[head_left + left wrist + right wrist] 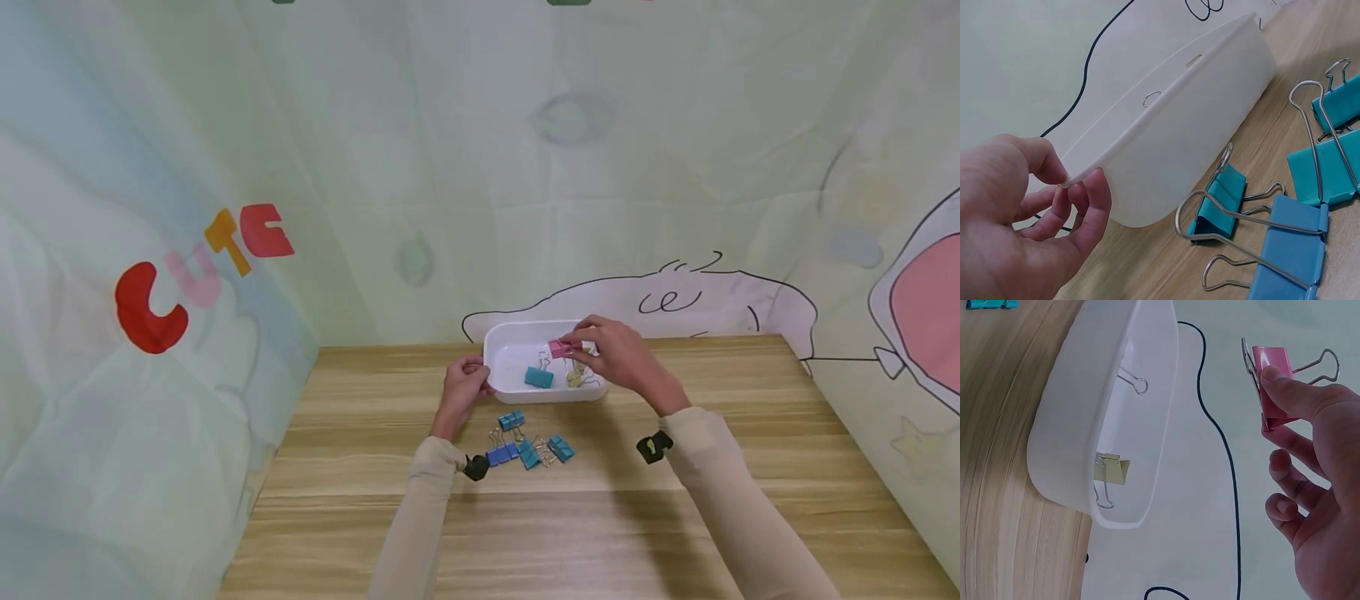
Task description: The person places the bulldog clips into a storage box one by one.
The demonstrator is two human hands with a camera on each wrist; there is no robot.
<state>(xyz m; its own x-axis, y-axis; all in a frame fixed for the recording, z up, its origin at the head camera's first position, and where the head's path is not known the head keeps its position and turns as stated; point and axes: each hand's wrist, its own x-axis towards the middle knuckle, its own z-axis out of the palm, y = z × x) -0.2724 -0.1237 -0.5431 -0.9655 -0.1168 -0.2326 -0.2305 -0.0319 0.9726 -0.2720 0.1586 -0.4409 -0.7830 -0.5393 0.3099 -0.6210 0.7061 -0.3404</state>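
Observation:
My left hand [463, 387] pinches the left end of a white plastic tray [1166, 144] by its rim, thumb and fingers on either side of the wall. Above the tray's right part, my right hand [611, 350] holds a pink binder clip [1274, 381] between thumb and fingers, wire handles spread outward. Inside the tray lie a teal binder clip [538, 377] and, toward the right end, yellow binder clips [1112, 469]. On the table in front of the tray sit a blue binder clip [1291, 250] and several teal binder clips [1222, 203].
The wooden table [360, 467] runs back to a printed cloth wall [420, 167] with cartoon drawings and letters. The tray stands near the table's back edge. Each wrist carries a black strapped camera [655, 447].

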